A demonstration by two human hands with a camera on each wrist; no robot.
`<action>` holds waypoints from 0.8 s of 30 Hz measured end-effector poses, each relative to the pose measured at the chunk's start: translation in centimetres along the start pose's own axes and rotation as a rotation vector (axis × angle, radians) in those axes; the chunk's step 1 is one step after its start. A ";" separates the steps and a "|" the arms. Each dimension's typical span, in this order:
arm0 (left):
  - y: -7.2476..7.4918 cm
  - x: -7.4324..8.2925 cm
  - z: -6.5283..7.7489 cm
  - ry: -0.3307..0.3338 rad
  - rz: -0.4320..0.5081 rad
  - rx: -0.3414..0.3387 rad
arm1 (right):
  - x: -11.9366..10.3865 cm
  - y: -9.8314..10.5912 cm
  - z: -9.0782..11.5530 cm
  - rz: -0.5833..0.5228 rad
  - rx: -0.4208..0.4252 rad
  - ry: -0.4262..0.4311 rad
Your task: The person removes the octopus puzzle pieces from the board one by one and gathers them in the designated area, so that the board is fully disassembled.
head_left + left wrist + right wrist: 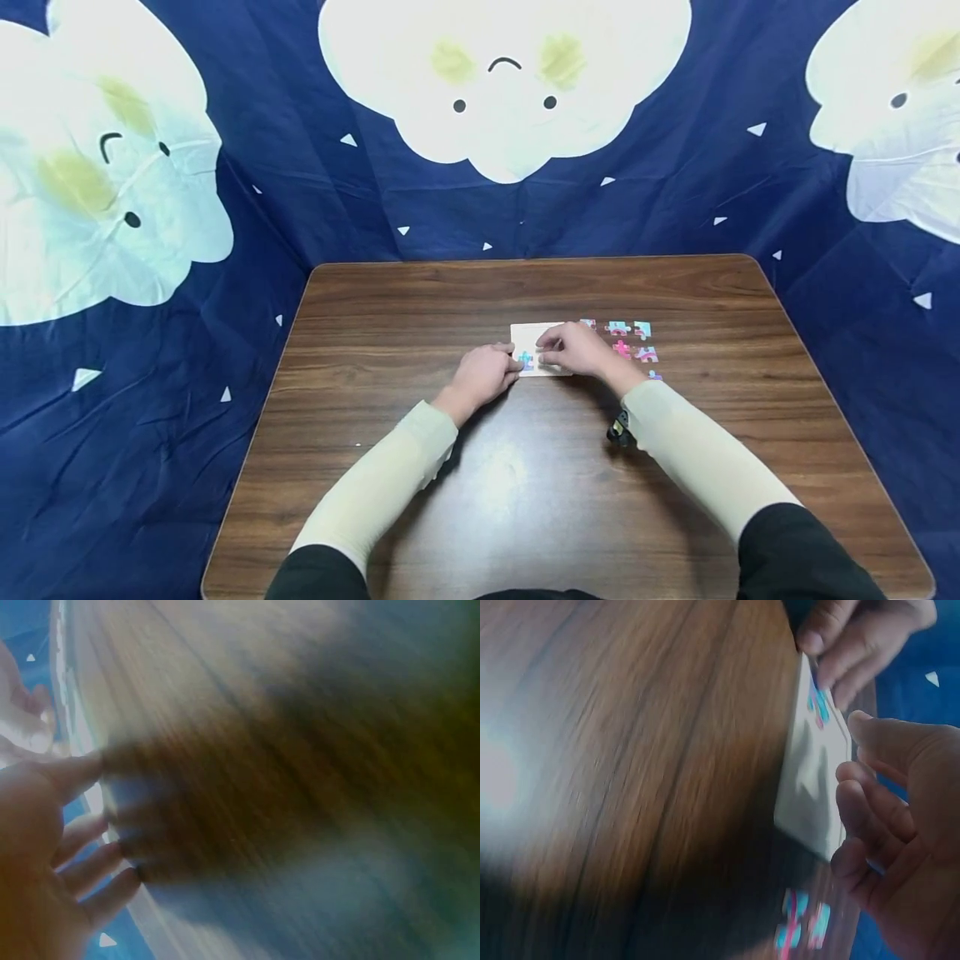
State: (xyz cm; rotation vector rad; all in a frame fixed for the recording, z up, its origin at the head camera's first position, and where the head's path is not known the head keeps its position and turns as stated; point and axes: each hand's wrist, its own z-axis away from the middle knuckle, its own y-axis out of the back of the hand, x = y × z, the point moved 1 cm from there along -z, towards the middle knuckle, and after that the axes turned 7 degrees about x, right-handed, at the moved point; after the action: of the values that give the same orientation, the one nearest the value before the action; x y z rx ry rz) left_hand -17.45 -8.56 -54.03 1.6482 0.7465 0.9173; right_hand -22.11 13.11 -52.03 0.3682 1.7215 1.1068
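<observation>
A white puzzle board (522,335) lies on the table under both hands. One blue-and-purple puzzle piece (526,361) sits at its left end. At the board's left edge, my left hand (486,372) rests with its fingertips beside that piece; the left wrist view has its fingers fairly straight and spread. My right hand (581,348) is over the right part of the board. In the right wrist view, its thumb and fingers (855,802) bend loosely apart, and no piece shows between them.
Several loose pieces, among them a pink one (621,348) and a light blue one (642,329), lie right of the board on the wooden table (420,308). A dark wrist device (620,430) hangs under the right forearm. Blue cloud-patterned cloth (285,175) stands around the table.
</observation>
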 end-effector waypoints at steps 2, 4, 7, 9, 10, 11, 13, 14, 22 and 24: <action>-0.1 0.0 0.0 -0.007 0.006 0.013 | -0.4 -0.7 -0.5 0.030 -0.027 0.001; -0.1 -0.1 0.1 -0.008 0.009 0.018 | -0.6 -1.4 -0.8 0.077 -0.046 -0.008; -0.2 -0.2 0.1 -0.001 0.005 0.028 | -0.9 -2.0 -1.3 0.111 -0.047 -0.027; -0.4 -0.2 0.1 0.004 -0.005 0.039 | -0.9 -2.3 -1.4 0.117 -0.043 -0.042; -0.5 -0.2 0.1 0.009 -0.005 0.044 | -0.8 -2.4 -1.4 0.117 -0.041 -0.045; -0.5 -0.3 0.1 0.013 -0.006 0.053 | -0.9 -2.5 -1.4 0.115 -0.040 -0.049; -0.5 -0.3 0.1 0.027 -0.008 0.067 | -0.9 -2.5 -1.5 0.107 -0.043 -0.049; -0.5 -0.4 0.1 0.032 -0.006 0.073 | -1.0 -2.5 -1.5 0.104 -0.046 -0.046; -0.2 -0.4 0.3 0.036 0.011 0.049 | -1.3 -2.7 -1.7 0.111 -0.045 -0.042; -0.2 -0.4 0.4 0.033 0.009 0.037 | -1.3 -2.8 -1.8 0.106 -0.045 -0.053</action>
State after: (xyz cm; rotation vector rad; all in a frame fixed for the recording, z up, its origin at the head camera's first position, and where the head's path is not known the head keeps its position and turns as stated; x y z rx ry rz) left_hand -17.33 -9.01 -54.31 1.6736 0.7839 0.9438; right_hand -22.40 9.81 -53.46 0.4610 1.6433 1.1994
